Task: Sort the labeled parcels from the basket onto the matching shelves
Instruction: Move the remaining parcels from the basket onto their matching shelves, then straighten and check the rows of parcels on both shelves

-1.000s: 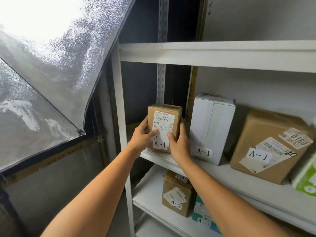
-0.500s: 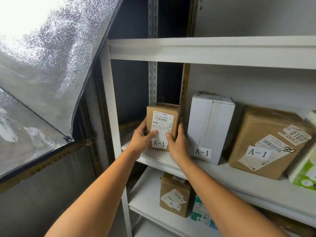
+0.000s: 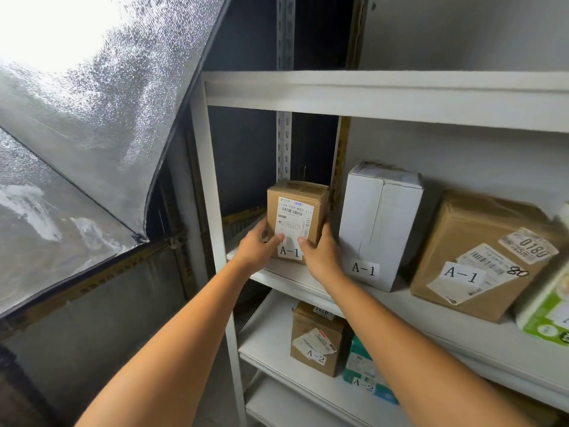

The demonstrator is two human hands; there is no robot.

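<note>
**Parcel A-1 being seated at shelf end**

Parcel [image 3: 295, 220], a small brown carton marked A-1, is being held upright at the left end of the shelf [image 3: 286, 280], between the post [image 3: 212, 211] and a white box [image 3: 378, 223] also marked A-1. A gap is being left on both sides. Whether the base is fully down on the board cannot be told, as the lower corners are being covered by the hands.

Both hands are being used as a clamp on the carton. The left hand [image 3: 257, 249] is being wrapped round the lower left wall, with the thumb laid on the front face. The right hand [image 3: 321, 254] is being wrapped round the lower right wall, with the thumb tip set just above the A-1 label. Neither hand is free.

Handling, as judged: the carton is being treated as light, since it is being steered by thumbs and fingers at its lower walls with no palm under it. The cardboard looks stiff and is taped shut, so little crushing is being risked by side pressure. Good friction is being offered by the plain cardboard, while the waybill on the front is being judged slicker. The two side walls, low down, are being judged the best hold. The contents are unknown, so fragility is not being ruled out.
</note>
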